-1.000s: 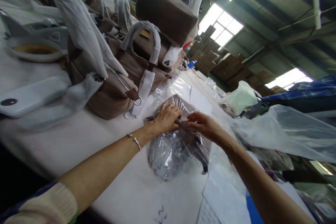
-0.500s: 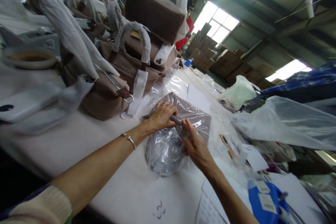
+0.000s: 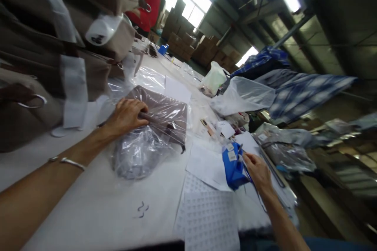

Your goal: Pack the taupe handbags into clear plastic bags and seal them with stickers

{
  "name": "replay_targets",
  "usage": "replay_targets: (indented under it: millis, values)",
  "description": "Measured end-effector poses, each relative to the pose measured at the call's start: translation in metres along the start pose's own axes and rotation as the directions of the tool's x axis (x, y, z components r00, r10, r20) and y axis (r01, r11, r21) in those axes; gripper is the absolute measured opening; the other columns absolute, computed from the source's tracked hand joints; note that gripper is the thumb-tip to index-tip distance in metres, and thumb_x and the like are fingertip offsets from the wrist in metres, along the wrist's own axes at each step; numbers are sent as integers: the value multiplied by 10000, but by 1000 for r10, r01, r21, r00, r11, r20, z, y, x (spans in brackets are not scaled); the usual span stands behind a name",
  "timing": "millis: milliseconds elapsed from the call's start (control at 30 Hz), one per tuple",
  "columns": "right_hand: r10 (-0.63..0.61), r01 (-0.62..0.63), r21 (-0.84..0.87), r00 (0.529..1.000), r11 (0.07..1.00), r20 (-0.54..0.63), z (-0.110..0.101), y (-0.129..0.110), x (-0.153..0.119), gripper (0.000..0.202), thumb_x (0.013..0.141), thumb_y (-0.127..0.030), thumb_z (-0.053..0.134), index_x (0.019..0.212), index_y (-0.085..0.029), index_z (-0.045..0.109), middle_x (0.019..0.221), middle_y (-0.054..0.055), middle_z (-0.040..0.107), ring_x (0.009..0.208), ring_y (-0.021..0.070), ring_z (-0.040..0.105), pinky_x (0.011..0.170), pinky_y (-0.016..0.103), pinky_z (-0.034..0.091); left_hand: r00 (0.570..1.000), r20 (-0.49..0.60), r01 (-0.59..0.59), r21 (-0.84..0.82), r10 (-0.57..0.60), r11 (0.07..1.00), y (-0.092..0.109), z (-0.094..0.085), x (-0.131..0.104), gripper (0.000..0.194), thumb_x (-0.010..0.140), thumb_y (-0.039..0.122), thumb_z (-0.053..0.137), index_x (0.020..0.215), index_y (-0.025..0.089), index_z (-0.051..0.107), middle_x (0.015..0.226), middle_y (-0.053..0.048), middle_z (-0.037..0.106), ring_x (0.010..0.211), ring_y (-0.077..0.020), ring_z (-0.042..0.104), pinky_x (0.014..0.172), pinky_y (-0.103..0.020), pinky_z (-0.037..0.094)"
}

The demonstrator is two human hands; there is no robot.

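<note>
In the head view, a plastic-wrapped bag lies on a white table, just left of center, its brown upper panel slanting from 10 o'clock toward 4 and its bunched film pointing to 7. The left hand, its forearm entering from 8 o'clock, pinches a fold, fingers toward 3. The right hand reaches from 5 o'clock, fingers bent at a blue item with white labels; what they grasp, if anything, cannot be told. Brown bags crowd 9 o'clock; bare tabletop opens at 6, printed sheets at 4.
</note>
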State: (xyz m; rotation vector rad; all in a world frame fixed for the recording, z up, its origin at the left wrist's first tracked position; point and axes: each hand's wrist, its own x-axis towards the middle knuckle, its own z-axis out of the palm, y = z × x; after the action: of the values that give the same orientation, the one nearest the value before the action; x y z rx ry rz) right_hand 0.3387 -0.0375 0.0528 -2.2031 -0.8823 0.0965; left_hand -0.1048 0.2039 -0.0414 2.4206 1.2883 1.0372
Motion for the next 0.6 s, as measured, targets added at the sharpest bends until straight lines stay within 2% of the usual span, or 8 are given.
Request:
replay_targets:
  millis: [67,133,233,300,400,533,600]
  values:
    - [112,-112,-29,993,993,20,-22,29,4,368,493,-523,778,636,-192,707,778,93,702,919,342,624,784,405,477,999,-40,15,-27,-16,1000,-1,3,1,411,726,539,598,944,195,654,980,-15,623,1066,-271,545,1083,-477,244]
    - [227,-227,-12,969,974,98,-31,52,4,369,486,-529,773,611,-189,701,738,84,712,867,330,650,736,398,484,997,-69,38,-28,-40,999,-1,4,1,509,703,641,548,916,193,665,957,-5,613,1041,-267,546,1061,-468,259]
    - [339,-359,76,920,930,197,-31,77,3,403,489,-526,778,680,-177,714,807,85,738,807,272,668,701,365,496,1000,-10,24,45,-24,999,1,2,1,461,753,579,526,973,193,650,1007,-23,628,1033,-259,544,1027,-449,296]
    - [380,-414,145,900,899,214,-27,88,5,389,487,-487,798,696,-173,701,816,77,737,772,232,664,695,340,500,1000,28,11,104,-14,995,0,1,2,393,773,505,534,1002,201,631,1041,-39,643,1035,-258,543,1007,-432,307]
    - [421,-458,230,886,859,193,-21,99,11,319,557,-413,810,703,-168,667,743,32,709,704,176,645,676,304,494,1000,14,7,147,-9,989,-2,2,3,390,753,503,535,1000,215,626,1038,-41,645,1031,-272,549,978,-421,304]
    - [447,-453,320,889,832,97,-14,104,15,238,760,-360,741,724,-158,623,676,-21,650,634,131,612,645,282,488,1000,-13,7,132,-5,991,-6,8,4,454,703,541,501,988,215,637,1009,-41,633,1012,-286,551,960,-432,291]
    - [429,-408,374,903,833,31,-14,104,8,224,740,-350,748,715,-168,619,651,-32,641,639,136,616,635,269,486,999,-30,27,91,-24,995,-7,10,4,482,659,567,514,969,222,644,990,-33,626,999,-286,546,963,-435,279]
